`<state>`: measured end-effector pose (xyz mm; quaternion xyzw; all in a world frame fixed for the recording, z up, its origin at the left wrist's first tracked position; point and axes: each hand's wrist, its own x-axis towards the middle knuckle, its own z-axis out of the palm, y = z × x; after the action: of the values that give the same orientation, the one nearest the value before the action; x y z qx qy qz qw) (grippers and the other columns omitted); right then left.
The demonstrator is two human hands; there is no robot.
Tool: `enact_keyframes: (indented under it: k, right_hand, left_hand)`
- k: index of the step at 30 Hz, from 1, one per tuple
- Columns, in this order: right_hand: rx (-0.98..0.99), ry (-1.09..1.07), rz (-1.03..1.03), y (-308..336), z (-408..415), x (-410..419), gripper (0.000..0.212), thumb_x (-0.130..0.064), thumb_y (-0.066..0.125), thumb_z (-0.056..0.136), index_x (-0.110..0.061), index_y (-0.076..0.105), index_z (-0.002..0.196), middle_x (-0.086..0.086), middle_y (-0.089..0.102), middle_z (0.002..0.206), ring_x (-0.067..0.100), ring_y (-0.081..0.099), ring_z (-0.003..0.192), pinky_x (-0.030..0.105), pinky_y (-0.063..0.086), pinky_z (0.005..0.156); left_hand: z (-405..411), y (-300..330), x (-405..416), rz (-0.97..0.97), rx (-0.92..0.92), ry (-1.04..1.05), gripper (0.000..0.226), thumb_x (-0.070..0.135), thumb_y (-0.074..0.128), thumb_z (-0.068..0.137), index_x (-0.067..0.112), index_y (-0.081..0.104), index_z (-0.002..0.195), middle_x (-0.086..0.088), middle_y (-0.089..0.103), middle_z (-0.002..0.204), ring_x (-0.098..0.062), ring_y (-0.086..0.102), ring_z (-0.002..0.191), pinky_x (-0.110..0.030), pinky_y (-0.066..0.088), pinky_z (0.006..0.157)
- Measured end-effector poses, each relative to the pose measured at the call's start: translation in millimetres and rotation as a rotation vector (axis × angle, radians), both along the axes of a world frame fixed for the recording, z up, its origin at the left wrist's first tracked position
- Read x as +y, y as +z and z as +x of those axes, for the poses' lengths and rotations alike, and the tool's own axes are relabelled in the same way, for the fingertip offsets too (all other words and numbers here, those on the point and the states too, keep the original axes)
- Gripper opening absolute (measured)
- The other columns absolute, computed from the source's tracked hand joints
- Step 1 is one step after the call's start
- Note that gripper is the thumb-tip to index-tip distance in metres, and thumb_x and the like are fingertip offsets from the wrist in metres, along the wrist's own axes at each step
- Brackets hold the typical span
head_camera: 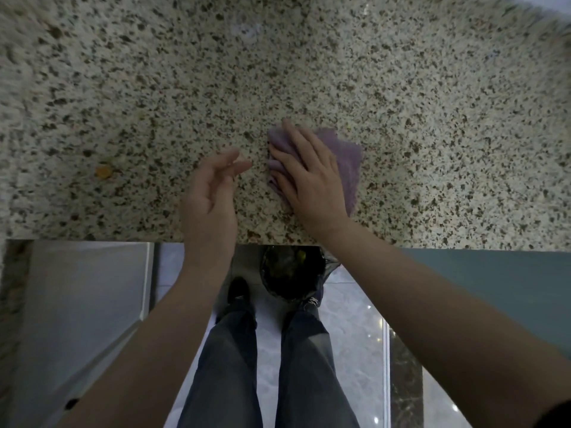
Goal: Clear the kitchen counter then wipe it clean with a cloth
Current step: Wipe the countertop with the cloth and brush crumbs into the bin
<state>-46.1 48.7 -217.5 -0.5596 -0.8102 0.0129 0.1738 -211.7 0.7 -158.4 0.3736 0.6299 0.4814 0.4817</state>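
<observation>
left hand (213, 193) fingers loose, holding nothing | right hand (309, 177) flat on cloth (349, 159) | counter (278, 72) near front edge

A cloth (346, 162) is pressed flat on the counter (309, 72) under the right hand (312, 177); the left hand (213, 193) is held just left of it.

Single head-worn view, straight down and close over the counter (309, 72) edge and floor (355, 304).

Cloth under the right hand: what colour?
Pale purple cloth, seen in the head view.
</observation>
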Motion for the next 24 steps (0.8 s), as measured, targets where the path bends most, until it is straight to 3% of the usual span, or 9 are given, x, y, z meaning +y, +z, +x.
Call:
enact_keyframes:
  k: [6,10,13,15,19,24]
  right_hand:
    - [-0.166,-0.162,0.049,6.6,-2.8,-9.6,0.039,-0.056,0.046,0.097,-0.039,0.062,0.129,0.004,0.059,0.128,0.028,0.054,0.108,0.039,0.036,0.086]
    - [-0.212,-0.155,0.008,4.6,-3.8,-12.0,0.044,-0.055,0.038,0.100,-0.032,0.059,0.132,0.008,0.059,0.120,0.030,0.054,0.103,0.042,0.040,0.082]
    - [-0.145,-0.177,0.055,1.2,-7.3,-11.1,0.035,-0.044,0.044,0.102,-0.019,0.066,0.113,0.009,0.060,0.106,0.029,0.056,0.094,0.041,0.044,0.076]
    - [-0.118,-0.193,0.104,-0.8,-7.7,-10.9,0.031,-0.040,0.046,0.102,-0.016,0.066,0.103,0.008,0.061,0.099,0.027,0.056,0.087,0.039,0.044,0.070]
    - [-0.069,-0.144,0.165,-1.8,-6.3,-11.7,0.029,-0.038,0.050,0.102,-0.016,0.066,0.093,0.004,0.062,0.090,0.023,0.057,0.075,0.035,0.044,0.061]
    - [-0.076,-0.052,0.239,-0.4,-1.2,-15.8,0.026,-0.031,0.056,0.098,-0.017,0.060,0.076,0.000,0.058,0.073,0.018,0.053,0.058,0.028,0.029,0.050]
  left_hand:
    - [6.0,-4.5,-10.4,-0.003,-0.012,-0.007,0.031,0.008,0.043,0.101,0.017,0.062,0.123,0.008,0.073,0.107,-0.011,0.062,0.090,-0.011,0.048,0.084]
    - [5.3,-9.1,-15.8,-0.019,-0.022,0.000,0.031,0.008,0.043,0.101,0.018,0.063,0.123,0.006,0.073,0.106,-0.020,0.063,0.086,-0.015,0.051,0.079]
    - [7.3,-10.5,-16.4,-0.023,-0.032,0.000,0.030,0.008,0.043,0.100,0.013,0.063,0.122,-0.001,0.074,0.102,-0.014,0.069,0.101,-0.033,0.054,0.095]
    - [8.3,-9.2,-17.3,-0.019,-0.048,-0.006,0.030,0.009,0.042,0.100,0.011,0.062,0.123,-0.006,0.073,0.103,-0.017,0.069,0.104,-0.039,0.054,0.096]
    - [8.7,-4.5,-19.8,-0.005,-0.064,0.007,0.031,0.008,0.040,0.101,0.008,0.060,0.125,-0.010,0.072,0.104,-0.020,0.069,0.102,-0.039,0.056,0.090]
    - [14.7,0.0,-37.1,0.010,-0.054,0.049,0.031,0.006,0.038,0.101,0.005,0.060,0.122,-0.014,0.071,0.103,-0.022,0.070,0.098,-0.039,0.058,0.085]
